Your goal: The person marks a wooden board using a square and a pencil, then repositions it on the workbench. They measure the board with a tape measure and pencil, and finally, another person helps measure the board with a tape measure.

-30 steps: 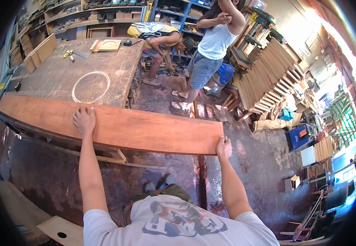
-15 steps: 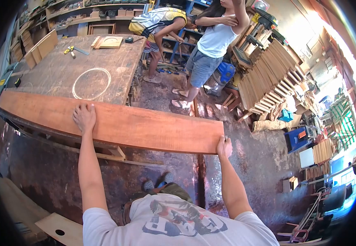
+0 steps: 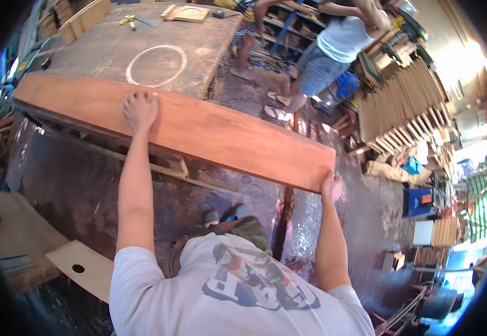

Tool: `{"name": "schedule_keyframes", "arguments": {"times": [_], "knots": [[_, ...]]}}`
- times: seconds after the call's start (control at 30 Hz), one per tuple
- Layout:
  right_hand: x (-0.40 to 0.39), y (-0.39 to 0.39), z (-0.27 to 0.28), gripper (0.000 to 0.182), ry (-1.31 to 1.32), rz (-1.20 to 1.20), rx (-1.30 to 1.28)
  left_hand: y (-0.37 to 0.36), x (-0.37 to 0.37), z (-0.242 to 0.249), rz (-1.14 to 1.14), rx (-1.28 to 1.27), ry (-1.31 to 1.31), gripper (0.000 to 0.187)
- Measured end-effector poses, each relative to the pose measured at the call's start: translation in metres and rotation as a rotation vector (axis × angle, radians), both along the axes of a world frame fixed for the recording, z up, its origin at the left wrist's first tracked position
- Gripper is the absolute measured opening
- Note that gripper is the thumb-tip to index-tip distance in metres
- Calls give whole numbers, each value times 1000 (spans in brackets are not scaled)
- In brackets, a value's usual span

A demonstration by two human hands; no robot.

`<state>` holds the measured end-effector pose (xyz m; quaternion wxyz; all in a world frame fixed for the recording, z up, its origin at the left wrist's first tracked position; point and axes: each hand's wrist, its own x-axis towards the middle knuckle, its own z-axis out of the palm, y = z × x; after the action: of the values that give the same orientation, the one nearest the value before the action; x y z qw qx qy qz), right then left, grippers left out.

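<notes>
You see a reddish-orange plank [image 3: 198, 131], a white chalk circle [image 3: 156, 65] on the brown workbench [image 3: 210, 50], and your grey printed shirt [image 3: 238, 291].

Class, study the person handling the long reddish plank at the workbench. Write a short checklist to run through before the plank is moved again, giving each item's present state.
1. Left hand flat on the plank: ok.
2. Right hand gripping the plank's free end: ok.
3. Plank's far part resting on the workbench: ok.
4. Near end supported by anything but the hand: not ok, it overhangs the floor.
5. Space beyond the plank free of people: not ok, a standing person is close.
6. Plank clamped down: cannot tell.
</notes>
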<state>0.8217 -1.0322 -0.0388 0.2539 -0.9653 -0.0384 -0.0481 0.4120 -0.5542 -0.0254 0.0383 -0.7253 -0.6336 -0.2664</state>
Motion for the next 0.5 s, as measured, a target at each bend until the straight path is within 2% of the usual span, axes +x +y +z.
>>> {"name": "schedule_keyframes", "arguments": {"times": [0.1,0.5], "knots": [[-1,2,6,57,47,-17,-45,2,3,-19,7,15,11,50],[6,0,3,58,59,-46,-66,-2,5,-5,3,-41,23,51]]}}
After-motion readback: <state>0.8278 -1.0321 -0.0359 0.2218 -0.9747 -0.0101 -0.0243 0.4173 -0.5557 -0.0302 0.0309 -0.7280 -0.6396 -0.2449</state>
